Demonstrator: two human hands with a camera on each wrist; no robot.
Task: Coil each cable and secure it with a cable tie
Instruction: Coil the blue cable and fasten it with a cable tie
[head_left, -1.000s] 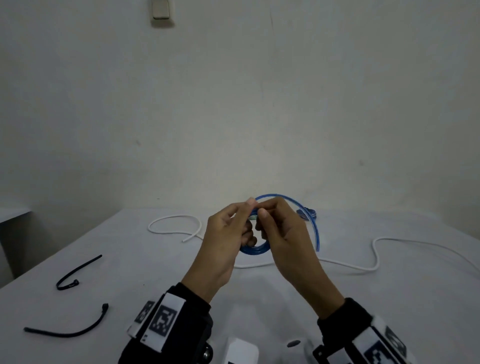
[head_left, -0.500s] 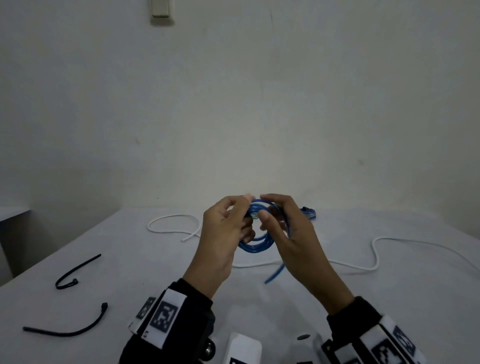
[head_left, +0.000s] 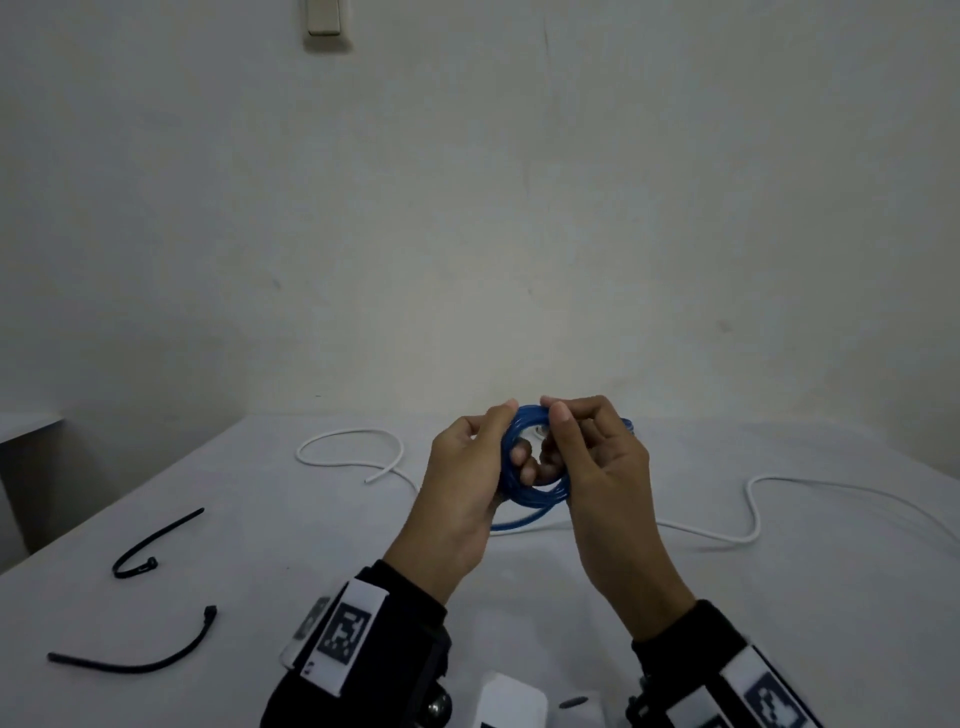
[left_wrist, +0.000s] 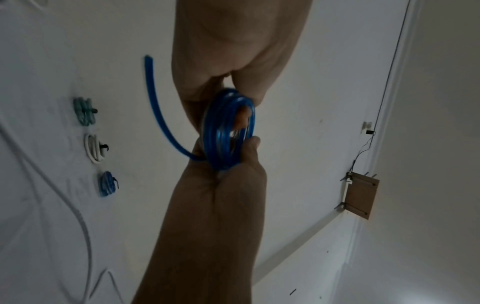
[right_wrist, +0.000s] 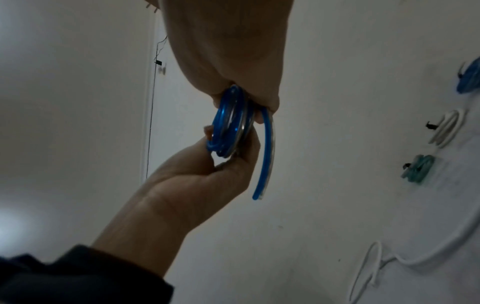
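I hold a blue cable (head_left: 540, 496) wound into a small coil above the white table (head_left: 270, 582). My left hand (head_left: 470, 467) pinches the coil's left side, and my right hand (head_left: 597, 457) pinches its top right with thumb and forefinger. A short loose tail (head_left: 519, 521) sticks out below the coil toward the left. In the left wrist view the coil (left_wrist: 228, 131) shows several turns and the tail (left_wrist: 153, 98) curves away. Two black cable ties (head_left: 161, 531) (head_left: 135, 667) lie loose on the table's left.
A long white cable (head_left: 751, 512) snakes uncoiled across the table behind my hands. Three tied coils lie in a row farther back: teal (left_wrist: 84, 112), white (left_wrist: 94, 149) and blue (left_wrist: 107, 184). A plain wall stands beyond the table.
The wide blue loop that stood out to the right has been wound into the coil. The hanging tail has become shorter and swung left. Both hands have kept their hold.
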